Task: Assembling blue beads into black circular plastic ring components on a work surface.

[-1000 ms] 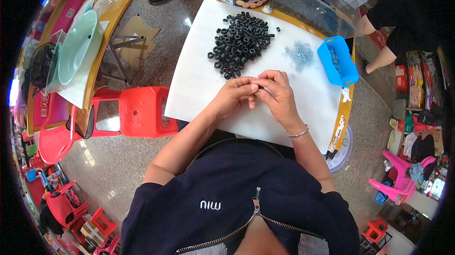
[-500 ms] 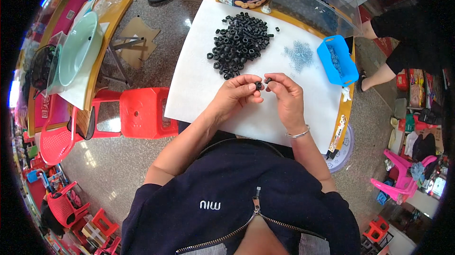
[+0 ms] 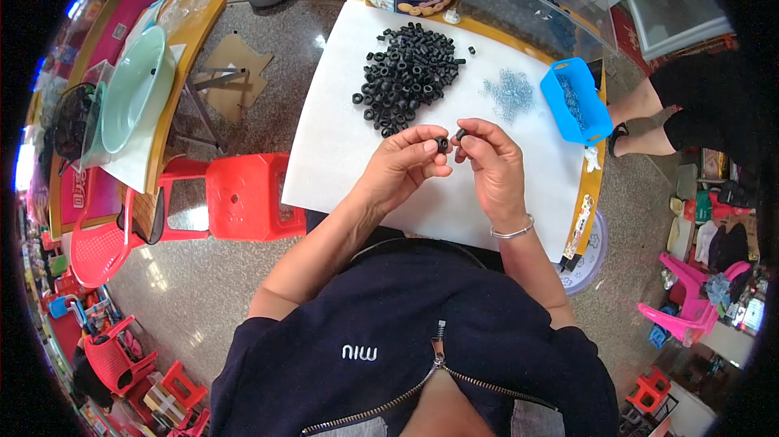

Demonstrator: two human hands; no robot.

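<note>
My left hand (image 3: 409,159) pinches a small black ring-shaped part (image 3: 441,144), its hole facing up, between thumb and forefinger. Close beside it, my right hand (image 3: 493,167) grips a second small dark part (image 3: 462,134), seen edge-on, in its fingertips; its exact kind is too small to tell. Both hands hover over the white-covered table (image 3: 341,157). Beyond them lies a heap of black ring-shaped parts (image 3: 410,72). To its right a patch of tiny clear-blue pieces (image 3: 511,94) is spread on the white cover.
A blue plastic basket (image 3: 599,124) with clear-blue pieces stands at the table's right edge. At the back are a round tin (image 3: 414,0) of black parts and a transparent bin (image 3: 535,11). A red stool (image 3: 243,198) stands left. Another person's legs (image 3: 649,137) are at right.
The right fingers have tilted slightly, turning their dark part more upright. The left hand keeps its ring-shaped part almost in place. At right, the other person's legs have shifted a little.
</note>
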